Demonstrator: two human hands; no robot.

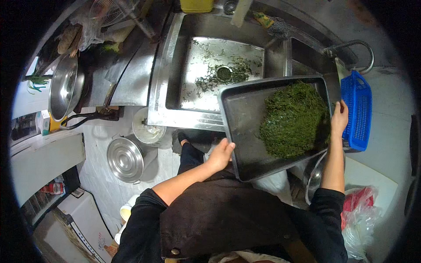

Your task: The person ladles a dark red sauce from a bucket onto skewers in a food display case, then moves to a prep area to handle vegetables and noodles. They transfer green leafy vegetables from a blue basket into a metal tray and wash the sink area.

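Observation:
A dark rectangular metal tray (246, 131) is held between my two hands, over the front right edge of the sink. My left hand (221, 154) grips its left rim, thumb on top. On the opposite rim, my right hand (339, 119) has hold of the right side. A mound of finely chopped dark green leaves (292, 121) fills the tray's right part, while its left part shows bare metal. Behind the tray, the stainless steel sink (187, 116) has green scraps (210, 80) scattered over its floor and around the drain (224, 72).
Right of the tray stands a blue plastic basket (357, 111). A lidded metal pot (125, 159) and a white bucket (149, 134) are on the floor at left. Metal bowls (64, 87) lean by the left counter. Plastic bags (360, 217) lie at lower right. A faucet (368, 49) curves behind.

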